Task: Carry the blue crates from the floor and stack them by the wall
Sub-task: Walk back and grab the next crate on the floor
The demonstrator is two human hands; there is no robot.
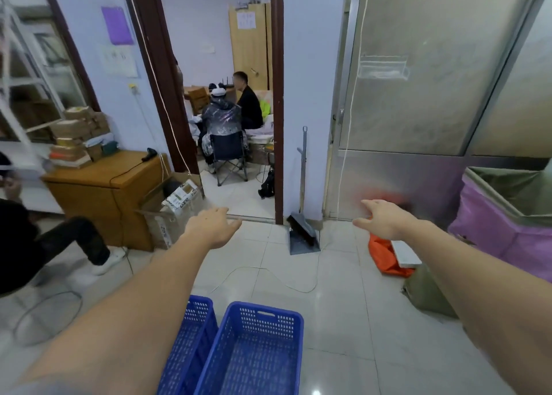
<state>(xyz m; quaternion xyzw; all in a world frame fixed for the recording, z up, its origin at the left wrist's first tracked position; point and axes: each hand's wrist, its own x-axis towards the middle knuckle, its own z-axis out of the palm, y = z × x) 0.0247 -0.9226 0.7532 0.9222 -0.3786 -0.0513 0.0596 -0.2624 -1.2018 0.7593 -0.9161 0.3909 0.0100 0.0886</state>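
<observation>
With left hand (213, 226) and right hand (385, 220) open and empty above two crates (254, 350), the floor cable (268, 272) presents a likely trip hazard during carrying.

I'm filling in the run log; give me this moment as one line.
stage: before pickup | left hand: open, empty | right hand: open, empty | blue crates: two side by side on floor, untouched

Two blue perforated plastic crates (254, 350) sit on glossy white floor tiles (343, 320). Nearby are a grey dustpan with black-bristled brush (303, 235), an orange fabric bag (383, 258), a honey-brown wooden cabinet (98, 191) and a purple-lined bin (507, 230).
</observation>
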